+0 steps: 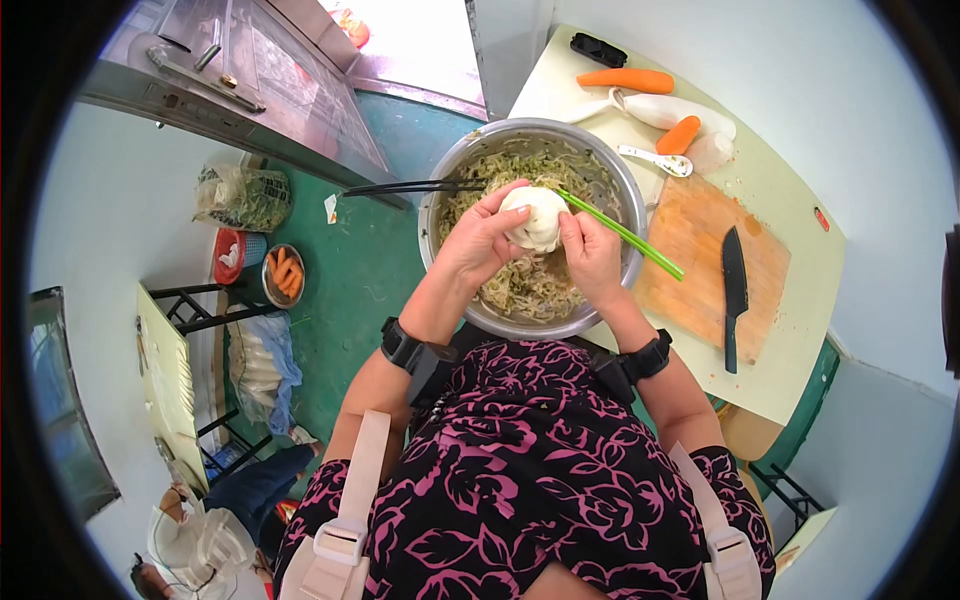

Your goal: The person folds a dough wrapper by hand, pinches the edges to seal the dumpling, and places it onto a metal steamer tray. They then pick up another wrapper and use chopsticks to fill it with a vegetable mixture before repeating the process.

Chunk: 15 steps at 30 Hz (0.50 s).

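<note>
Here, two hands (537, 243); one bun (537, 219)

Knife (735, 285) on cutting board (690, 255)

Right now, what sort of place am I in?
Probably a small home-style kitchen or food-prep room: a large steel bowl of shredded filling, a wooden cutting board and a black-bladed knife.

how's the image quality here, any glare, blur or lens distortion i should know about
Head view: strong wide-angle bend, the table edge bowing outward, with dark rounded corners; the doorway is blown out to near white; the dough is bright, its folds pale but readable; small far-left items, like the clear bag, look soft and hard to make out.
</note>
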{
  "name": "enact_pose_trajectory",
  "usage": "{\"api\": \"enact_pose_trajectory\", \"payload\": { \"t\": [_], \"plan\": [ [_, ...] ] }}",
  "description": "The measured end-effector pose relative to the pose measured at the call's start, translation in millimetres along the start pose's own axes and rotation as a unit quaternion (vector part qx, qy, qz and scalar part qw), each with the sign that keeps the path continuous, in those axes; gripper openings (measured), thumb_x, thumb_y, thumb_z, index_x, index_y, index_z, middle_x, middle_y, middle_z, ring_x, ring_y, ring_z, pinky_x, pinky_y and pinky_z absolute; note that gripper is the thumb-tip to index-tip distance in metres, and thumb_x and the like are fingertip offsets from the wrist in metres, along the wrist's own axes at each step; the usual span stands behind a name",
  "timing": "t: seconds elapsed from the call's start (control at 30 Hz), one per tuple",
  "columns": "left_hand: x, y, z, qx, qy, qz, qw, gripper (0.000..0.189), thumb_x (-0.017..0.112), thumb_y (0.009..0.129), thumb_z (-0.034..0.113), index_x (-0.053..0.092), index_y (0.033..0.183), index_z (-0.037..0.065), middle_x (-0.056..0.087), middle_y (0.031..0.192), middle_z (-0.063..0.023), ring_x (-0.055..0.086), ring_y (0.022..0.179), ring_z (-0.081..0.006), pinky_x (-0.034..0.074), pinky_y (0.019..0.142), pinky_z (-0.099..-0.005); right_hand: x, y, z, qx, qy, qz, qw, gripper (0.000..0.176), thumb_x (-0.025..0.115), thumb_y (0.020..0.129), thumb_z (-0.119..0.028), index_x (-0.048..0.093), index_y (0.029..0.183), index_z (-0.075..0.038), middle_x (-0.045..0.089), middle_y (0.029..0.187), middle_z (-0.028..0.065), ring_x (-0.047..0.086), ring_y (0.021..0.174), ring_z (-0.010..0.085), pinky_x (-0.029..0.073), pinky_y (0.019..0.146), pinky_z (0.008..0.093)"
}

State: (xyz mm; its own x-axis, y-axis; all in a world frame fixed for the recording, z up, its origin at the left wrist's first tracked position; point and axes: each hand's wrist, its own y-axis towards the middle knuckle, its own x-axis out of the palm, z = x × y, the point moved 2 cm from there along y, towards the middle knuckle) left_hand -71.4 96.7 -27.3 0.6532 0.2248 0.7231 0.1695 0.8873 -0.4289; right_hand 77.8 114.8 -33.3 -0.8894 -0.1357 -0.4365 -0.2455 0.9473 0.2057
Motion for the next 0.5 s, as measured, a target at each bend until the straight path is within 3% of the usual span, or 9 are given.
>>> {"api": "enact_pose_trajectory", "payload": {
  "t": [0.1,0.3,0.5],
  "plan": [
    [-5,2,-3,0.015,-0.017,0.033,0.999,0.033,0.058,0.078,0.009,0.047,0.109,0.003,0.056,0.099,-0.0076,0.057,0.088,-0.0163,0.051,0.071,-0.0319,0,-7,5,0.095,0.133,-0.047,0.985,0.029,0.047,0.085,-0.021,0.048,0.065,0.000,0.047,0.050,0.0077,0.046,0.045,0.0136,0.035,0.043,0.0265],
    [-7,3,-2,-0.004,0.011,0.056,0.998,0.026,0.056,0.080,0.014,0.050,0.103,0.005,0.059,0.092,-0.0062,0.060,0.080,-0.0149,0.052,0.065,-0.0294,-5,-8,20,0.083,0.116,-0.031,0.989,0.031,0.047,0.086,-0.027,0.048,0.069,-0.001,0.048,0.053,0.0057,0.046,0.049,0.0115,0.037,0.047,0.0255],
    [-5,0,-4,-0.044,0.062,0.045,0.996,0.025,0.058,0.079,0.016,0.053,0.100,0.004,0.060,0.091,-0.0052,0.060,0.076,-0.0129,0.052,0.061,-0.0268,-6,-3,2,0.002,0.067,-0.073,0.995,0.031,0.049,0.085,-0.027,0.048,0.069,0.000,0.048,0.055,0.0086,0.043,0.048,0.0144,0.036,0.046,0.0279]
  ]
}}
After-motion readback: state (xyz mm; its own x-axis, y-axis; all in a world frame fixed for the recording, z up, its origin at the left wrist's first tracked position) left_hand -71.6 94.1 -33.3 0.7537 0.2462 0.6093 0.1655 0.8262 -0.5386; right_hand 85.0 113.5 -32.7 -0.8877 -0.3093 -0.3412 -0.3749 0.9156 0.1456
